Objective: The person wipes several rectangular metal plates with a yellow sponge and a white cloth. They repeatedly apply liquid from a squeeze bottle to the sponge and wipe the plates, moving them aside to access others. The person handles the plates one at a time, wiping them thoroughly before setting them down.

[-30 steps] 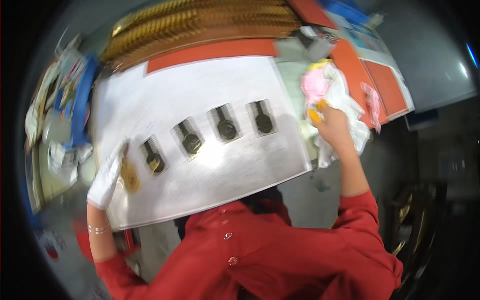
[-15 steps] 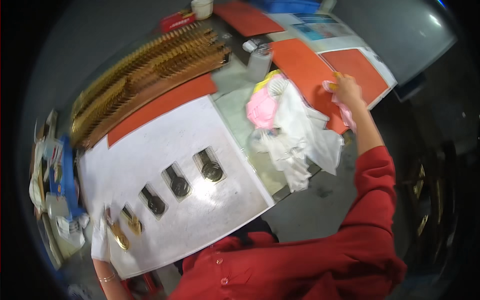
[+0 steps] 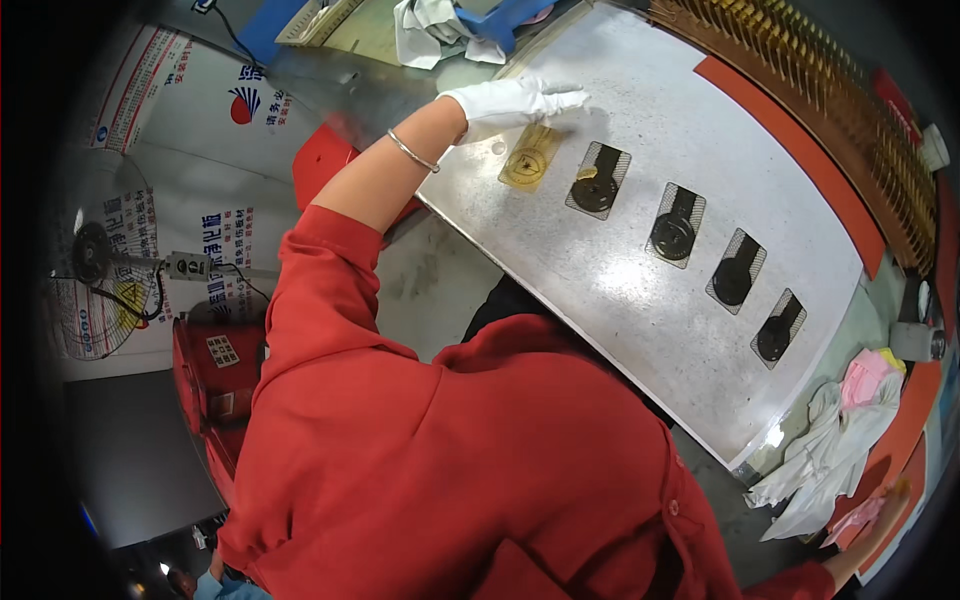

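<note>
My left hand [image 3: 520,106], in a white glove, reaches over the white sheet on the table [image 3: 640,95] with its fingers stretched out. Just below its fingers lies a thin gold-looking rectangular plate [image 3: 530,158] with a round pattern. Beside it runs a row of several thin mesh plates [image 3: 672,226], each with a dark round shape and a stem. At the lower right, my bare right hand [image 3: 886,512] is small and blurred over an orange-red sheet. A pink cloth [image 3: 858,520] is at that hand, seemingly gripped; its fingers are hard to make out.
Crumpled white cloths [image 3: 830,445] and a pink pad [image 3: 864,378] lie by the table's right end, near a clear bottle [image 3: 915,342]. A long rack of gold plates [image 3: 800,70] lines the far side. At left stand a fan [image 3: 95,250] and a red bag [image 3: 215,375].
The view has swung toward my left, bringing the wall and fan into sight. My left hand shows stretched out by the gold-looking plate. My right hand stays over the orange-red sheets with the pink cloth.
</note>
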{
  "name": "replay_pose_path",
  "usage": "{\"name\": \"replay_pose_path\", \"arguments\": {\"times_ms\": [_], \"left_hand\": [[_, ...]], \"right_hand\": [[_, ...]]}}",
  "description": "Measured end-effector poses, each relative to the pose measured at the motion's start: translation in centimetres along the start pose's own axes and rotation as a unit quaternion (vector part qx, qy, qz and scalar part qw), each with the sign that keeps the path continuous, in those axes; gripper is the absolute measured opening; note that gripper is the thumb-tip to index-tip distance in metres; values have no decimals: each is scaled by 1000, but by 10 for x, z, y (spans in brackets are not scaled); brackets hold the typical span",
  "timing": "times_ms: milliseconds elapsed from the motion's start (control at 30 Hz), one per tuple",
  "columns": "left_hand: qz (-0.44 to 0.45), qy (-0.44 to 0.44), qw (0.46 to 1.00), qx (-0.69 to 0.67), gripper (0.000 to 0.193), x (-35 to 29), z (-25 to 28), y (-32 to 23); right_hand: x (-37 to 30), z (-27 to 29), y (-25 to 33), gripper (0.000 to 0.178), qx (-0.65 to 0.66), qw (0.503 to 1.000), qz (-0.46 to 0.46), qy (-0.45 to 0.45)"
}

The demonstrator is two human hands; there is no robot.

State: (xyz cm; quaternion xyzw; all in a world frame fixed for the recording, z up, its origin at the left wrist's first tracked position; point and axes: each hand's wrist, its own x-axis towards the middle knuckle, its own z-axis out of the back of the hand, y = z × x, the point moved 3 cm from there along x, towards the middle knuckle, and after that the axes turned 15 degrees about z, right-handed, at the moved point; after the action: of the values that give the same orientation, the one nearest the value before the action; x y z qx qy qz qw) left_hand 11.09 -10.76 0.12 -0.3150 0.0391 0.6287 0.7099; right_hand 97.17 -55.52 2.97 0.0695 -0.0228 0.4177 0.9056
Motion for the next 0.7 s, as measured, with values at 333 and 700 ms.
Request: {"name": "replay_pose_path", "arguments": {"times_ms": [333, 700], "left_hand": [[-183, 19, 982, -30, 54, 12, 10, 30], [-147, 66, 975, -155, 49, 4, 11, 31]], "right_hand": [[-10, 28, 70, 35, 299, 950, 8, -94], [20, 52, 297, 21, 138, 966, 162, -145]]}}
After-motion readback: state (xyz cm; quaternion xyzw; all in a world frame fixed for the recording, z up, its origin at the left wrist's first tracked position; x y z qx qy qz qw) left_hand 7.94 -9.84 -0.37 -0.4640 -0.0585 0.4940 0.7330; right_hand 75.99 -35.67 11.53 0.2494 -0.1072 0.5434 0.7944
